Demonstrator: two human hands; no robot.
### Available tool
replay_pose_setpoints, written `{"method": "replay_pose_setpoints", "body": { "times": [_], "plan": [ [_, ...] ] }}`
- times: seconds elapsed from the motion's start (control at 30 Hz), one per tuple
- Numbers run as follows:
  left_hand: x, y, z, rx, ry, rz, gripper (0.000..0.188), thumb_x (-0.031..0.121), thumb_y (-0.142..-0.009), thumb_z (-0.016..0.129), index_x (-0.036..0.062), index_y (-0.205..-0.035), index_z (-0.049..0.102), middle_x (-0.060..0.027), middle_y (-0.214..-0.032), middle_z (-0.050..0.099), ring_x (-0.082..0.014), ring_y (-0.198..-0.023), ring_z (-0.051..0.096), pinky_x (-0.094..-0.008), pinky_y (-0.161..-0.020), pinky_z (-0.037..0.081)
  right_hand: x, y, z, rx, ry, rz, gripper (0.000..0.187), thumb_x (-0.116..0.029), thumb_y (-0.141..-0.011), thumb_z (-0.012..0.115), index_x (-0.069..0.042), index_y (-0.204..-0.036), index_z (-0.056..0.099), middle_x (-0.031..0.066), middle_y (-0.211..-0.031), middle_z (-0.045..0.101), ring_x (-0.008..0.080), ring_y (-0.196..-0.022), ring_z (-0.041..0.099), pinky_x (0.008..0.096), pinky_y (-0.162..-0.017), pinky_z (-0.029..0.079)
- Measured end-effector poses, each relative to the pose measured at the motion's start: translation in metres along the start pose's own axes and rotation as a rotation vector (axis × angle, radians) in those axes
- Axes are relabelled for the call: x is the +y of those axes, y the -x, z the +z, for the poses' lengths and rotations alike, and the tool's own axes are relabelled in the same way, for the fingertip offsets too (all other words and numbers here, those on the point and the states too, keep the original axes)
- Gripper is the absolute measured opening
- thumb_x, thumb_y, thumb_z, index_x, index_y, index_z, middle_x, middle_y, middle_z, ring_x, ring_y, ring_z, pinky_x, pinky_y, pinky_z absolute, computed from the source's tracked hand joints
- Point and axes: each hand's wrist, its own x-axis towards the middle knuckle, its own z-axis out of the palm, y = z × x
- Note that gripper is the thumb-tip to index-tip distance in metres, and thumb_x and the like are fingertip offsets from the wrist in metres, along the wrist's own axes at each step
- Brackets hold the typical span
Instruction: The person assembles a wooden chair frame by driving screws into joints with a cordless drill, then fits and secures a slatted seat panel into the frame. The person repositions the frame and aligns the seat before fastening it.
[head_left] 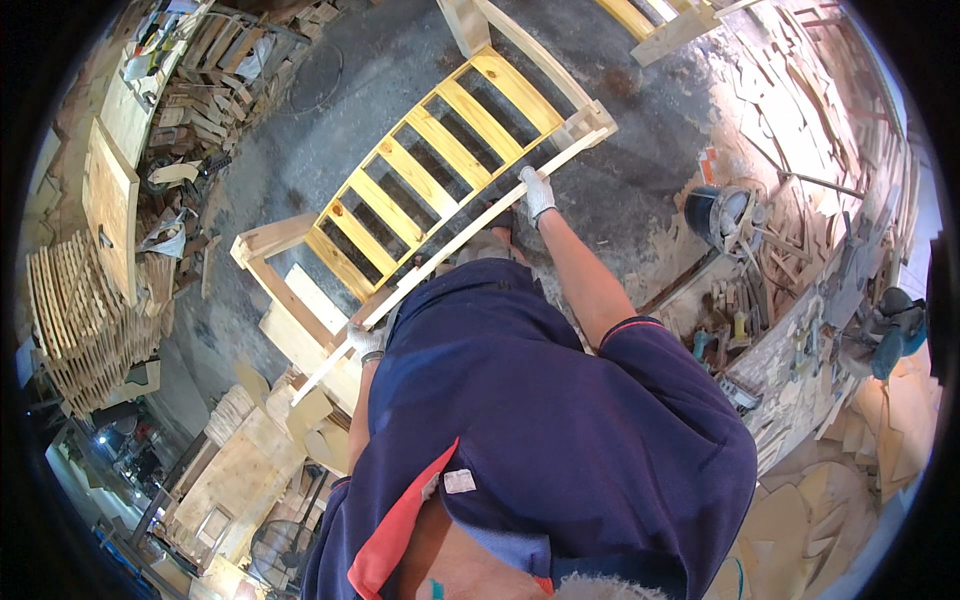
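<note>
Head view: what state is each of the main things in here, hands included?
Long, narrow, pale wooden strip: held, slanting across the view.
Left hand in a white glove: closed on the strip.
Right hand in a white glove: closed on the strip.
Yellow slatted wooden panel: slats spaced apart, gaps open.
Narrow, pale wooden pieces at far left: stacked.
Round, dark wire fan: spinning or still, cannot tell.

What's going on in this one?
A person in a dark shirt and gloves is holding a long, pale wooden strip with both hands, the left hand toward its near end and the right hand toward its far end. The strip runs alongside a yellowish slatted wooden frame on the workshop floor. Stacked wooden pieces stand off to the left.
</note>
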Motion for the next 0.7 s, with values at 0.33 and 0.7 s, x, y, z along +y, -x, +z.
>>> {"method": "replay_pose_setpoints", "body": {
  "times": [0.33,0.7],
  "plan": [
    [-0.035,-0.016,-0.03,-0.003,-0.798,0.548,0.039,0.025,-0.087,0.077,0.0024,-0.088,0.045,-0.0025,-0.079,0.048,-0.0146,-0.075,0.043,-0.032,-0.07,0.046,0.007,-0.008,-0.002,0.002,0.013,0.001,0.051,-0.037,-0.083,0.066,-0.01,-0.122,0.048,0.0126,-0.108,0.053,0.0309,-0.096,0.06,0.0554,-0.075,0.057],
    [-0.066,-0.03,0.0,-0.171,0.12,-0.05,0.034,0.041,-0.095,0.055,0.0072,-0.099,0.053,-0.012,-0.099,0.06,-0.0316,-0.1,0.06,-0.052,-0.096,0.048,0.026,-0.041,-0.01,0.018,0.002,-0.038,0.04,-0.038,-0.083,0.065,-0.012,-0.112,0.055,0.0117,-0.106,0.056,0.0314,-0.096,0.059,0.0611,-0.079,0.053]
  ]
}}
